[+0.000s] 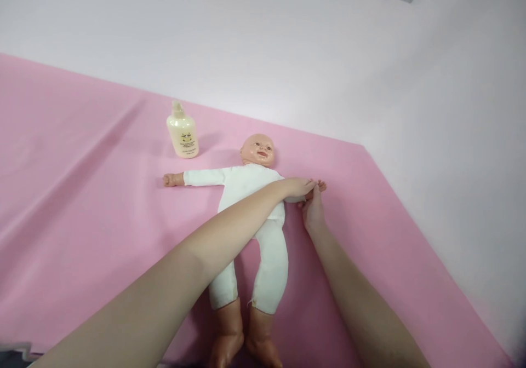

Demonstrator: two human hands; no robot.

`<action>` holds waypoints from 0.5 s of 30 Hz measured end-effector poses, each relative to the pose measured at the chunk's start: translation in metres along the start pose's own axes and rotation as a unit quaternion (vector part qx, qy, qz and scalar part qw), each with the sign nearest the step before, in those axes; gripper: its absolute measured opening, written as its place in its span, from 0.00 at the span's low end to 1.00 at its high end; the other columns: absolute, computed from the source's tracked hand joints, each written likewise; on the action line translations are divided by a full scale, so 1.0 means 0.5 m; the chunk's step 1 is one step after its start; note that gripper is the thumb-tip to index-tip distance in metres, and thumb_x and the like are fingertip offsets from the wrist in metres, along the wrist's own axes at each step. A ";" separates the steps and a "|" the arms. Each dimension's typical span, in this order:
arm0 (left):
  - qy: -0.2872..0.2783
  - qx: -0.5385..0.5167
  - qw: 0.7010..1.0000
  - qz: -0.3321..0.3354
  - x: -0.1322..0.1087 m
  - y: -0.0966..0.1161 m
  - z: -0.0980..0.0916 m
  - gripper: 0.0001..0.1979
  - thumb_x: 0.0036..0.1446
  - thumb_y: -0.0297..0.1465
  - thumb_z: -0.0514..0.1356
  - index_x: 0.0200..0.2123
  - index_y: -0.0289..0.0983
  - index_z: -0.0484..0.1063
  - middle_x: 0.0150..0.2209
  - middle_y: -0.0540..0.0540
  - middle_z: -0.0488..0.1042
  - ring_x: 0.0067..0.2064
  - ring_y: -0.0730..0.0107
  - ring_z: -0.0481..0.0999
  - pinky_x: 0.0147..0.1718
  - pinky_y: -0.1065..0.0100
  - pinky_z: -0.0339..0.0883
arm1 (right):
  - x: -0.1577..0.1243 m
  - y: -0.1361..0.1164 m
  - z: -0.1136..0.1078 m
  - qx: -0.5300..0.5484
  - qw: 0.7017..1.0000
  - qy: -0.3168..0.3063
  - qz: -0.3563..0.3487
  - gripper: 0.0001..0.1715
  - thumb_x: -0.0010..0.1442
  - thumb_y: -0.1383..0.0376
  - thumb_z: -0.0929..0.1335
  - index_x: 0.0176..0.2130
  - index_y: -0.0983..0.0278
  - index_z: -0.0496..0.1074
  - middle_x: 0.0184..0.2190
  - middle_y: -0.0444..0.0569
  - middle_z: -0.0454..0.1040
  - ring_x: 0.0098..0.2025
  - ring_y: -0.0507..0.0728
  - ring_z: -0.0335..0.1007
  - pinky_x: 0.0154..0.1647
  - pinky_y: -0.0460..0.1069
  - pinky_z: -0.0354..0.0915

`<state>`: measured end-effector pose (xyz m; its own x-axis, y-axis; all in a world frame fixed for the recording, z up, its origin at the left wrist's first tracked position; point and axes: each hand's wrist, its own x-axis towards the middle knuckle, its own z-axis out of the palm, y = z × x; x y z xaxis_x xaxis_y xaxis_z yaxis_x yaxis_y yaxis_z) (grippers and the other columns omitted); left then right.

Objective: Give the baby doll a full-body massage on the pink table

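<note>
A baby doll (271,253) in a white cloth suit lies on its back on a pink cloth, its head away from me and its arms spread. My left arm crosses over its body. My left hand (299,186) is closed over the doll's arm on the right side, near the wrist. From below, my right hand (314,213) holds the same forearm, its thumb up beside the doll's small hand (322,185). The doll's fingers stick out past my hands. My fingers are partly hidden behind its arm.
A cream-coloured pump bottle (183,135) with a printed label stands on the pink cloth (102,193), left of the doll's head. Folds run through the cloth on the left. A pale surface (263,56) lies beyond the cloth's far edge.
</note>
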<state>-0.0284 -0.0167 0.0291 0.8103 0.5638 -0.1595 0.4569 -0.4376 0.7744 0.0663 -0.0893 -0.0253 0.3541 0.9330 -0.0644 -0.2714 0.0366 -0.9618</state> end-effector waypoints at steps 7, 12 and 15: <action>0.010 0.008 1.000 -0.006 -0.009 0.011 0.000 0.32 0.72 0.38 0.34 0.61 0.30 0.69 0.60 0.38 0.74 0.56 0.63 0.75 0.56 0.67 0.63 | -0.003 -0.002 0.000 0.001 1.000 -0.001 0.001 0.41 0.58 0.40 0.65 0.62 0.57 0.68 0.56 0.50 0.71 0.37 0.51 0.65 0.24 0.44 0.54; 0.017 0.014 1.000 -0.004 -0.005 0.007 0.001 0.31 0.72 0.38 0.35 0.61 0.31 0.70 0.59 0.38 0.74 0.56 0.62 0.75 0.56 0.66 0.63 | -0.003 -0.001 0.000 0.004 1.000 -0.001 0.000 0.41 0.58 0.40 0.66 0.62 0.57 0.67 0.57 0.50 0.70 0.39 0.52 0.66 0.24 0.44 0.54; 0.007 0.007 1.000 -0.007 -0.004 0.004 0.002 0.33 0.72 0.40 0.34 0.60 0.30 0.71 0.56 0.37 0.77 0.50 0.61 0.78 0.55 0.63 0.65 | -0.003 -0.003 0.000 -0.005 1.000 0.002 0.006 0.41 0.58 0.39 0.65 0.62 0.57 0.67 0.56 0.50 0.71 0.38 0.52 0.66 0.24 0.45 0.54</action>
<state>-0.0287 -0.0193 0.0304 0.7981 0.5805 -0.1615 0.4738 -0.4390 0.7634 0.0659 -0.0908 -0.0239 0.3552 0.9316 -0.0765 -0.2656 0.0222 -0.9638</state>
